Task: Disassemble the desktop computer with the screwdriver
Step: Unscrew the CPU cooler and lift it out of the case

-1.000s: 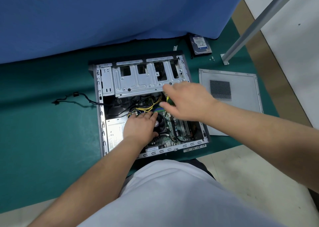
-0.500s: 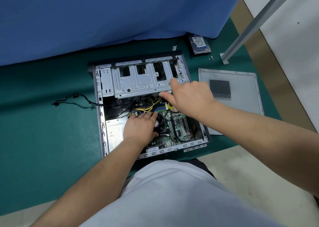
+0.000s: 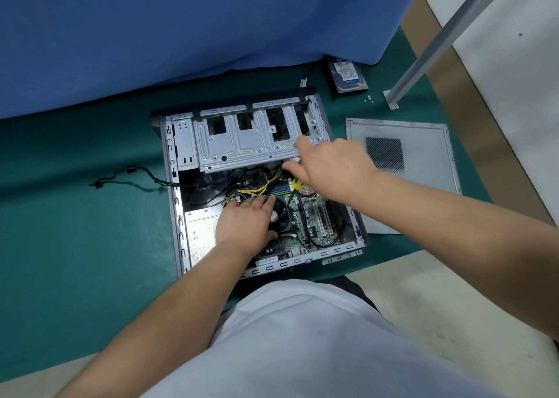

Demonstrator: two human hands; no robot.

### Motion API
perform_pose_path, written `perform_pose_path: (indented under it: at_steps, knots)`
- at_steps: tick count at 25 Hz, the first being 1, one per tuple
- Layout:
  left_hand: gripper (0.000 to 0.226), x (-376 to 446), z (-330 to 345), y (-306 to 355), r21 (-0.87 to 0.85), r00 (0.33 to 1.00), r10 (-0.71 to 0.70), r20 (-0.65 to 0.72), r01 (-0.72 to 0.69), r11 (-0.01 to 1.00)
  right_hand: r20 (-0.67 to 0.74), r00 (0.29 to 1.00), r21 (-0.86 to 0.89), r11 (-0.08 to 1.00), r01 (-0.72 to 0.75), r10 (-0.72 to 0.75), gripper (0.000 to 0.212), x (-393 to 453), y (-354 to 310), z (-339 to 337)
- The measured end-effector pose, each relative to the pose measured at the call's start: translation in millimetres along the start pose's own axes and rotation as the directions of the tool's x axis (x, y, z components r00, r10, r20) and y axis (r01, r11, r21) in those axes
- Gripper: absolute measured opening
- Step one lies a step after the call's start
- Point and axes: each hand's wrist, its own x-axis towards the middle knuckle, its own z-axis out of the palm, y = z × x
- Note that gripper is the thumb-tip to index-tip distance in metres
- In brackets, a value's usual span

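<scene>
side panel [image 3: 423, 155] right of case [image 3: 181, 186], drive [image 3: 348, 74] behind

A desktop computer [image 3: 260, 183] lies on its side on a green bench [image 3: 75, 231], side cover off, exposing its silver drive cage [image 3: 248, 143], yellow wiring [image 3: 257, 186], cooling fan [image 3: 282, 216] and green circuit board [image 3: 314, 225].

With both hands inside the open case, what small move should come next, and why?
Probably the right hand closes its fingers on the connector by the yellow cable bundle under the grey metal drive cage, because its fingertips sit there while the left hand rests flat beside the black cooler fan.
</scene>
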Motion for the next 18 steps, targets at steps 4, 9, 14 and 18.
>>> perform_pose_path:
  at_steps: [4,9,14,18]
  knots:
    - [0.089,-1,-1,0,0.0,1.0,-0.005,0.006,0.005,1.0,0.112,0.876,0.215,0.872,0.44,-0.47,0.034,1,1,-12]
    - [0.089,0,0,0,0.005,1.0,-0.007,-0.005,0.007,1.0,-0.011,0.996,-0.034,0.996,-0.086,0.086,0.053,-1,-11,-5]
    - [0.089,0,0,0,0.002,1.0,-0.009,0.002,0.009,1.0,0.079,0.914,0.174,0.908,0.38,-0.398,0.037,0,7,-10]
    - [0.089,-1,1,0,0.001,1.0,-0.006,-0.008,0.006,1.0,-0.007,0.997,-0.033,0.996,-0.082,0.082,0.058,-1,-2,-4]
